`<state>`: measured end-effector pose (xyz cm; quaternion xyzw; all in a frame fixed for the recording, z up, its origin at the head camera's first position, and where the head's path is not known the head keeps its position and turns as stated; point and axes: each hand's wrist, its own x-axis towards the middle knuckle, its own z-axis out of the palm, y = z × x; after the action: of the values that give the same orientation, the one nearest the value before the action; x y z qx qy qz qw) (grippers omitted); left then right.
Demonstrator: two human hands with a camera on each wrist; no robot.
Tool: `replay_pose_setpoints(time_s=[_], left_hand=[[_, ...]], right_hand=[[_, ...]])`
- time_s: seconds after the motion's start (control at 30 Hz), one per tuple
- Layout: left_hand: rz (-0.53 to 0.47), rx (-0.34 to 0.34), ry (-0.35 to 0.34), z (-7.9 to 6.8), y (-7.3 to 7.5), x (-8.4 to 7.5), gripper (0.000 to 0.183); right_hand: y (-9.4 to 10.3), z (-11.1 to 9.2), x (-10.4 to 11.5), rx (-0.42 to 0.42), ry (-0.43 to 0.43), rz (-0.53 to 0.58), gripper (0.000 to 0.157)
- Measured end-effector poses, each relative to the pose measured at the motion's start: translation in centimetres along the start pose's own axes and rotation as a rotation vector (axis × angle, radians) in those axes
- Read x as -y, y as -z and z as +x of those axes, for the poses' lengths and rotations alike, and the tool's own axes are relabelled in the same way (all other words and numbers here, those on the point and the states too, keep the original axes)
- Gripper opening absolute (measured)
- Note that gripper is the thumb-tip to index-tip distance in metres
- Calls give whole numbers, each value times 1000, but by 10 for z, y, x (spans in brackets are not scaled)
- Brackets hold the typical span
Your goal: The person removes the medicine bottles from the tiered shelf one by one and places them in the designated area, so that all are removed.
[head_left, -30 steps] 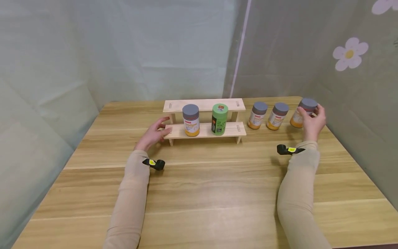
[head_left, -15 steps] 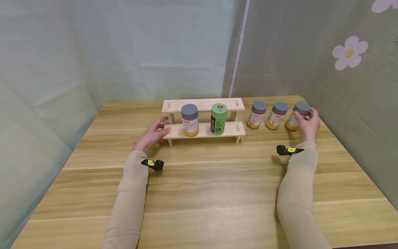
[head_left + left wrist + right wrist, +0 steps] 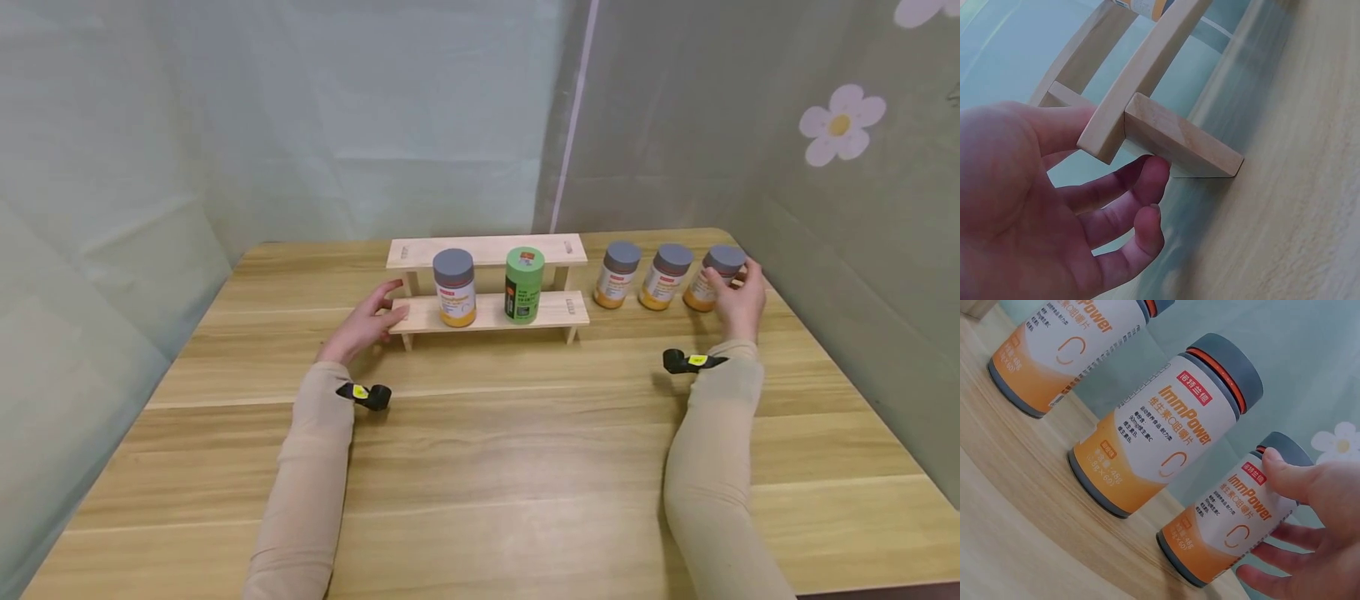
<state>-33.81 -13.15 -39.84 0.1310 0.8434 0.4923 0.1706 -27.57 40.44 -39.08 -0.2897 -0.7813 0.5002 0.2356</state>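
Note:
In the head view my right hand (image 3: 738, 304) holds the rightmost vitamin bottle (image 3: 705, 287), which has a grey cap and a white and orange label. The right wrist view shows my thumb (image 3: 1285, 475) on its upper front and the fingers around its far side. The bottle stands upright, in line with two matching vitamin bottles (image 3: 662, 279) (image 3: 615, 279). My left hand (image 3: 363, 325) grips the left end of a two-tier wooden shelf (image 3: 487, 312), thumb over the lower board and other fingers curled beside its leg (image 3: 1179, 137).
On the lower board stand another grey-capped vitamin bottle (image 3: 455, 287) and a green canister (image 3: 523, 283). The upper board (image 3: 487, 250) rises behind them. A wood-grain table (image 3: 487, 467) lies under everything, with pale curtains (image 3: 360, 117) around its back and sides.
My right hand has brought the tilted rightmost bottle leftward and down, and it now stands upright beside the others. The left hand keeps its place on the shelf.

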Motion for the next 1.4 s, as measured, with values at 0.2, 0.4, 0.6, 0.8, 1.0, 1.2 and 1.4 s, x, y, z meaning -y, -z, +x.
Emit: replay_pose_setpoints(time_s=[0.2,0.4,0.6,0.8,1.0,1.2,1.4], left_hand=[[31,-13,-13,7,0,17,65],[42,-11,-25,8,1,20,65],[49,-10,-34,6,3,18,65],[48,-11,-35,4,4,15,65],[45,-3,-30,5,3,16,65],[51,9,-16,0,0,8,64],[32,12,-11,1,-1,6,64]], right_hand=[[0,1,3,41,4,26,64],[-1,1,3,55,11,52,62],[1,-1,6,57,-3,59,64],[5,-6,16,48,-6,88,64],[9,-10,33,18,3,117,60],[15,-15,43,-31,38,106,55],[20,-20,56,-69,99,129,50]])
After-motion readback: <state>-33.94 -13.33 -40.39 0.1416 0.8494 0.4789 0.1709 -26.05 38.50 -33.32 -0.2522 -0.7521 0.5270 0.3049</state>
